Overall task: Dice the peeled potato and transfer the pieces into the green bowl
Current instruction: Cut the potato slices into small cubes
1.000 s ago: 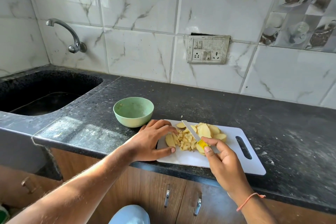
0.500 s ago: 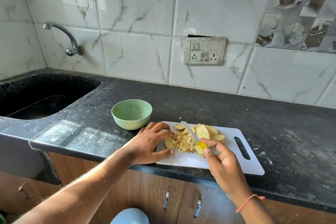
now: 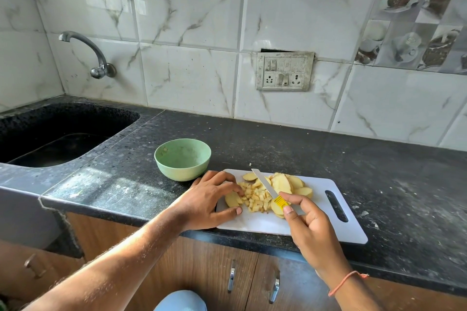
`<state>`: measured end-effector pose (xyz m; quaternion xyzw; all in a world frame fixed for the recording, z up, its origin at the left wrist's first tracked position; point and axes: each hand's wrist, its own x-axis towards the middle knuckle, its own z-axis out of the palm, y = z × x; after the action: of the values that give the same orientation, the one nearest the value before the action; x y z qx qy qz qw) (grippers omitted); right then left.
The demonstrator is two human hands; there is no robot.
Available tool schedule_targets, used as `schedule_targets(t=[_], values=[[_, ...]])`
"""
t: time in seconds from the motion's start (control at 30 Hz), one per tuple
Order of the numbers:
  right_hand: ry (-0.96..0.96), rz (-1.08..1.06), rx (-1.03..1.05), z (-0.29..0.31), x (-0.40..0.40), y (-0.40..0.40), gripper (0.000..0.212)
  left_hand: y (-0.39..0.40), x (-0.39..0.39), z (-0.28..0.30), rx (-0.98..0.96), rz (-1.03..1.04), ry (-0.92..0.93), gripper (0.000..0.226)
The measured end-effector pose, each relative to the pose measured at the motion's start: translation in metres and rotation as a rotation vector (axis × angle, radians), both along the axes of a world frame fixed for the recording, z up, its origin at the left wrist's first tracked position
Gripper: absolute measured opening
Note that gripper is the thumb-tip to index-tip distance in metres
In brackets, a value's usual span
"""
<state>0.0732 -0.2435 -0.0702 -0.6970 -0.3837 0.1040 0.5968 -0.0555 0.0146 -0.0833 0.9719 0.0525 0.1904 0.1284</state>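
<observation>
A white cutting board (image 3: 316, 225) lies at the counter's front edge. On it sit potato slices (image 3: 288, 183) and a heap of small diced pieces (image 3: 255, 198). My right hand (image 3: 308, 222) grips the yellow handle of a small knife (image 3: 265, 184), whose blade points up-left over the dice. My left hand (image 3: 209, 199) rests on the board's left end, its fingers curled over a potato slice (image 3: 231, 200) beside the dice. The green bowl (image 3: 182, 159) stands just behind and left of the board, with only a few specks inside.
A black sink (image 3: 63, 134) with a wall tap (image 3: 96, 58) lies to the left. A switch panel (image 3: 284, 70) is set in the tiled wall. Dark counter (image 3: 379, 171) stretches right of the board. Cabinet doors with handles (image 3: 231, 275) are below.
The hands, knife and potato pieces hold almost the same places. The view has shifted slightly.
</observation>
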Motion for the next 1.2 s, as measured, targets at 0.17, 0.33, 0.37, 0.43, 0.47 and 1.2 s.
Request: schedule_targets(t=[0.17, 0.33, 0.37, 0.43, 0.47, 1.2], values=[[0.004, -0.003, -0.006, 0.0, 0.0, -0.001, 0.022, -0.001, 0.0, 0.0, 0.002, 0.0, 0.008, 0.045], [-0.008, 0.006, -0.022, 0.003, -0.002, -0.001, 0.025, -0.001, 0.0, 0.001, 0.002, -0.001, 0.004, 0.043], [-0.012, 0.008, -0.028, 0.004, -0.003, -0.001, 0.023, -0.001, -0.001, 0.001, 0.002, 0.0, 0.003, 0.043], [-0.034, 0.001, -0.052, 0.005, -0.005, 0.0, 0.021, -0.001, -0.001, 0.0, -0.003, 0.004, -0.003, 0.046], [-0.055, -0.002, -0.068, 0.004, -0.005, 0.001, 0.02, -0.001, -0.001, 0.0, -0.007, 0.007, -0.002, 0.047], [-0.582, -0.176, -0.645, 0.03, -0.062, -0.003, 0.031, 0.001, 0.001, 0.0, -0.049, 0.021, -0.024, 0.046]])
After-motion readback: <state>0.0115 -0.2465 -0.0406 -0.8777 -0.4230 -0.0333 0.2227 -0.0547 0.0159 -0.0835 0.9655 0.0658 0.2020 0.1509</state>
